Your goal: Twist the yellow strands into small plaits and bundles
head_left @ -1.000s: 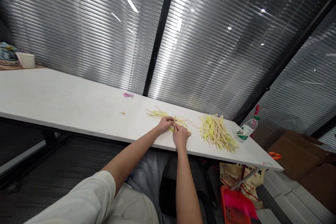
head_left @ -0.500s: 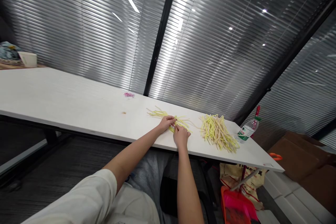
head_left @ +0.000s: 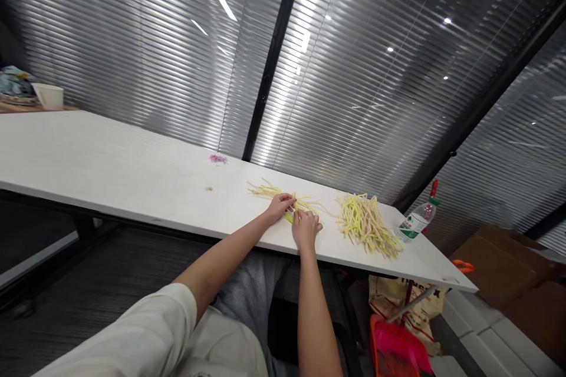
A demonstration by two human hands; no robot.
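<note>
The place looked like an office or meeting room. A long white surface [head_left: 132, 159] with a grey foot bar [head_left: 39, 260] stood along a wall of slatted blinds [head_left: 177, 82], divided by black frame posts [head_left: 269, 68]. Strip and spot lights [head_left: 223, 2] glinted among the slats. The floor [head_left: 101, 294] was dark. At the right, cardboard boxes [head_left: 499, 259] and a red-pink dustpan [head_left: 402, 341] suggested a storage corner.

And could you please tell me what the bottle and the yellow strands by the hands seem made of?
The bottle looks like smooth, clear plastic, being see-through. The yellow strands look matte, perhaps fuzzy fibre or foam, since they show no shine; their texture is too small to tell.
</note>
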